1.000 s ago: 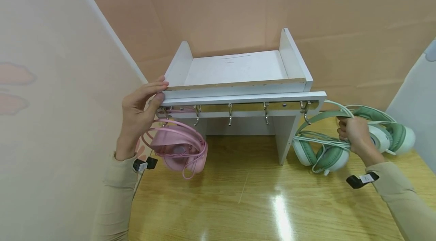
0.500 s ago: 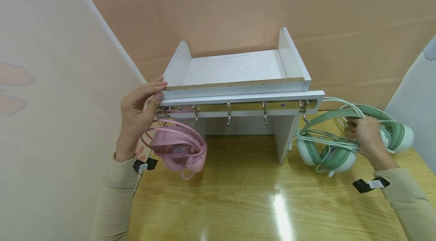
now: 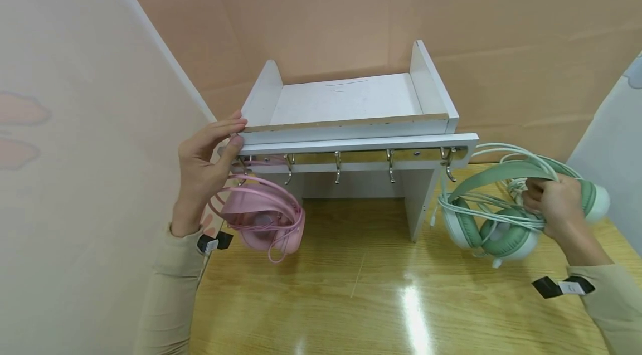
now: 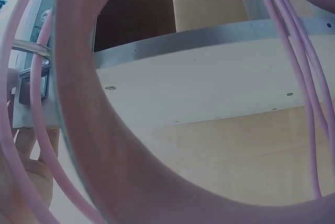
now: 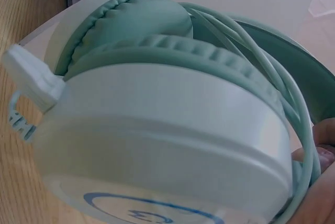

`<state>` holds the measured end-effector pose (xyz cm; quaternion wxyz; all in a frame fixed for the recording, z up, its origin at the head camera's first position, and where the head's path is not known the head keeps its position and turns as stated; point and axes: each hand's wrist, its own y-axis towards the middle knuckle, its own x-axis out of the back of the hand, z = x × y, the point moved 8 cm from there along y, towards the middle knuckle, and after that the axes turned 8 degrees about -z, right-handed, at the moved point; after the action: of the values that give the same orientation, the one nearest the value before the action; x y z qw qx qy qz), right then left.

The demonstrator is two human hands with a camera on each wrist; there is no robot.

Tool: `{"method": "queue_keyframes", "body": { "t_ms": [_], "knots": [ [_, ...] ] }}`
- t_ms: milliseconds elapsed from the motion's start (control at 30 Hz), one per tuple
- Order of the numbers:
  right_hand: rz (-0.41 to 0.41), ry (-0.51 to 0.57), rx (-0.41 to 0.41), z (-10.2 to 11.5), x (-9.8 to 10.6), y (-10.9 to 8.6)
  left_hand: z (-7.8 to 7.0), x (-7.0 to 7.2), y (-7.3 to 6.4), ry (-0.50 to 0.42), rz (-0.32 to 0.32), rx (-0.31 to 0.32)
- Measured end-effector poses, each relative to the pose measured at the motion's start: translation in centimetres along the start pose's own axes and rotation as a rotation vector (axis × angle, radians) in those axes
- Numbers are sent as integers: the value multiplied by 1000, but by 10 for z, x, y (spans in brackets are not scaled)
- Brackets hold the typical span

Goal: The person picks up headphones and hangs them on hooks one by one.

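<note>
My left hand (image 3: 203, 163) grips the left front corner of a white wooden shelf (image 3: 346, 133), fingers over the top and thumb at the front. Below that hand, pink headphones (image 3: 268, 218) hang from the leftmost hook; in the left wrist view their headband (image 4: 76, 77) loops close to the camera, and one hook passes through it. My right hand (image 3: 562, 204) holds mint-green headphones (image 3: 506, 235) by the headband and bundled cable, right of the shelf. In the right wrist view their white ear cup (image 5: 162, 124) fills most of the frame.
Several metal hooks (image 3: 337, 168) line the shelf's front rail. Another pair of green headphones (image 3: 599, 203) lies behind my right hand, partly hidden. A wood-grain table (image 3: 321, 293) spreads below. A pale panel (image 3: 75, 176) stands at the left, a brown backdrop (image 3: 351, 9) behind.
My right hand has moved right and slightly toward me with the green headphones, away from the shelf's right side. The left hand and pink headphones have stayed put.
</note>
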<state>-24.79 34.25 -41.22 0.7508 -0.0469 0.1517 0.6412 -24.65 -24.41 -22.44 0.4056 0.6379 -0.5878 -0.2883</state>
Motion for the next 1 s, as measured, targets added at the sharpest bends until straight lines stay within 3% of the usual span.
{"method": "queue_keyframes", "body": {
  "t_ms": [267, 700, 1000],
  "knots": [
    [17, 49, 86, 19, -5, -15, 0, 0, 1, 1, 2, 0],
    [-61, -2, 168, 34, -5, -35, 1, 0, 2, 0, 2, -2],
    [-47, -13, 241, 44, -6, -49, 1, 0, 1, 3, -2, 5]
  ]
}}
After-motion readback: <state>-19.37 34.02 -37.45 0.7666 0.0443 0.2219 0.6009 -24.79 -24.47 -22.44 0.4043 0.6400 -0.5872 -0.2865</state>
